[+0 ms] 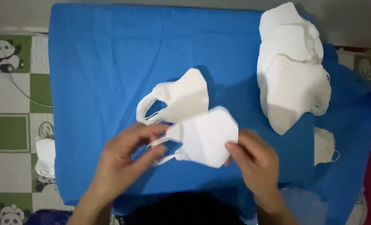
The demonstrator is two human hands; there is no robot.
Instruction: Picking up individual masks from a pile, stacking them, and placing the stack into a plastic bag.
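A folded white face mask (206,136) hangs just above the blue cloth (110,62), held between both hands. My left hand (125,160) pinches its ear-loop end at the left. My right hand (256,162) grips its right edge with thumb on top. Just behind it, a small stack of folded white masks (181,100) lies on the cloth with ear loops trailing left.
A big heap of white masks (291,71) fills the right side of the cloth, with one more mask (324,146) below it. A crumpled clear plastic wrapper (45,156) lies on the green-and-white panda-print mat (14,104) at the left. A thin cable crosses that mat.
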